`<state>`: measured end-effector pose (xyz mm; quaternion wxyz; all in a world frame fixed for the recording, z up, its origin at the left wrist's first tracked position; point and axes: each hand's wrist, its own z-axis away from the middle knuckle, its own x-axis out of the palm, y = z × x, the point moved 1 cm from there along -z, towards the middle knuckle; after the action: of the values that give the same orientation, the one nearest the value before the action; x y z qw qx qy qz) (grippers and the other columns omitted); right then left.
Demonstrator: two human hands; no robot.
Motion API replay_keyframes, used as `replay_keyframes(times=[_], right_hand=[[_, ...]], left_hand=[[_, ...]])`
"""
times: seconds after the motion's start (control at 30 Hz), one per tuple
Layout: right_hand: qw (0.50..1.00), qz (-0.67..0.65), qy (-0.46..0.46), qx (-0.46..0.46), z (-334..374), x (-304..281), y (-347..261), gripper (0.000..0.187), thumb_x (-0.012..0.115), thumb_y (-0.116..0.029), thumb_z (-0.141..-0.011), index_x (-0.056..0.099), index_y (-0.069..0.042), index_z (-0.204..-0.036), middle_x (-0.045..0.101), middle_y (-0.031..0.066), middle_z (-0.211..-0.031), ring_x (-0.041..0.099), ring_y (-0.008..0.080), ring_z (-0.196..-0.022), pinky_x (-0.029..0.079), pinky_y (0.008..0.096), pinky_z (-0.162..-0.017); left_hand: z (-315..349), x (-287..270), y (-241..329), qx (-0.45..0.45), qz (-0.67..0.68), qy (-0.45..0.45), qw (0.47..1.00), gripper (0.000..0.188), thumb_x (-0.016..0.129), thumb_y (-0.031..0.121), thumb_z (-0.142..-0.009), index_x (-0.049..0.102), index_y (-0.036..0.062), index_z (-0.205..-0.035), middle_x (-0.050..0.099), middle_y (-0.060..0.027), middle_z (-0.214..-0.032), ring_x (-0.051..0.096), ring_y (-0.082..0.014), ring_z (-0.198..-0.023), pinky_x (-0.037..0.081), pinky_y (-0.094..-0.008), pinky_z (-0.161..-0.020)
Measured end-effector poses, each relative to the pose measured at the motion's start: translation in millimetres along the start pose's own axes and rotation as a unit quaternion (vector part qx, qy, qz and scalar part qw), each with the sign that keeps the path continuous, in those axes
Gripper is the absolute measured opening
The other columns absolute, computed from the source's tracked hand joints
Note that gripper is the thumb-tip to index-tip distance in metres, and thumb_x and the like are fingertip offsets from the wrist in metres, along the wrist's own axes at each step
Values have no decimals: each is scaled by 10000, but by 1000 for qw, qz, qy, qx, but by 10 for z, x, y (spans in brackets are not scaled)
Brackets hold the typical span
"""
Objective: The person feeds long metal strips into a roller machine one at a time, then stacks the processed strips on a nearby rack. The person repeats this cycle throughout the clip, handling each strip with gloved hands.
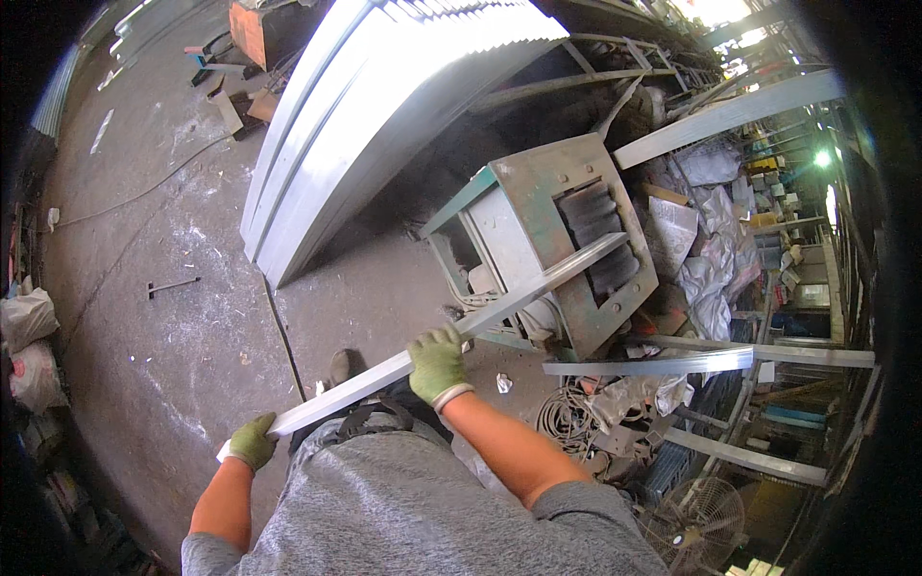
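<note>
- a long, pale metal bar (370,381) is held in front of the body by two gloved hands.
- its long axis runs diagonally, from lower left, beside the person's left hip, to upper right, away from the body.
- its far end points right and forward, and is placed over the dark ribbed drum (588,223) in a boxy metal machine (543,197); whether the two touch cannot be told.
- the near end juts slightly past the left hand (254,441), whose green-gloved fingers are curled closed around the bar.
- farther along, the bar is grasped by the right hand (438,366), in a matching glove; its fingers are bent over the top, with the thumb side partly hidden.
- a grey short-sleeved shirt (413,490) is worn, and the forearms are bare.
- beyond the bar, left of the machine, a tall stack of long silvery metal profiles (360,125) is seen, shining brightly along its top.
- on the grey floor (144,355) at left, a small t-shaped tool (173,286) is lying.
- at right, crumpled silvery sheeting (711,240), a coiled cable (565,422) and a round caged fan (693,528) are crowded together.
</note>
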<state>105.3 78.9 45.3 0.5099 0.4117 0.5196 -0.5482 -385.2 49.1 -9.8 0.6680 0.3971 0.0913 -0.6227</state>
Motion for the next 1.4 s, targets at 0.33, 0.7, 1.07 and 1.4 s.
replay_keyframes(times=[0.33,0.7,1.07,1.4], right_hand=[[998,20,-7,60,-178,-338,1347,313,769,-281,-801,829,-178,-1090,781,120,-1221,665,351,-1284,298,559,-1301],[994,89,16,63,-370,-892,2968,335,808,-237,-798,851,-230,-1130,797,79,-1209,666,319,-1304,315,553,-1312],[972,-205,94,-70,-21,-731,2315,406,821,-496,-956,801,-201,-1235,787,31,-1350,679,269,-1359,301,586,-1334],[960,15,265,86,-733,-914,3871,441,610,-321,-1090,749,-56,-766,760,211,-848,734,437,-918,503,585,-1133]], left_hand=[[-778,-155,1336,63,-26,30,997,479,696,247,-1011,650,96,-1464,748,-233,-1410,724,-456,-1297,584,-549,-1080],[-1550,-308,2895,46,-47,22,998,409,722,340,-1027,647,130,-1369,772,-245,-1328,751,-489,-1215,601,-580,-1020],[-1228,-88,2024,-38,11,-130,991,542,844,438,-964,796,122,-1402,849,-170,-1261,815,-321,-1174,612,-443,-1044],[-1655,-815,4293,72,92,-25,993,605,690,626,-1061,825,75,-1270,827,-239,-1167,782,-434,-1137,593,-506,-998]])
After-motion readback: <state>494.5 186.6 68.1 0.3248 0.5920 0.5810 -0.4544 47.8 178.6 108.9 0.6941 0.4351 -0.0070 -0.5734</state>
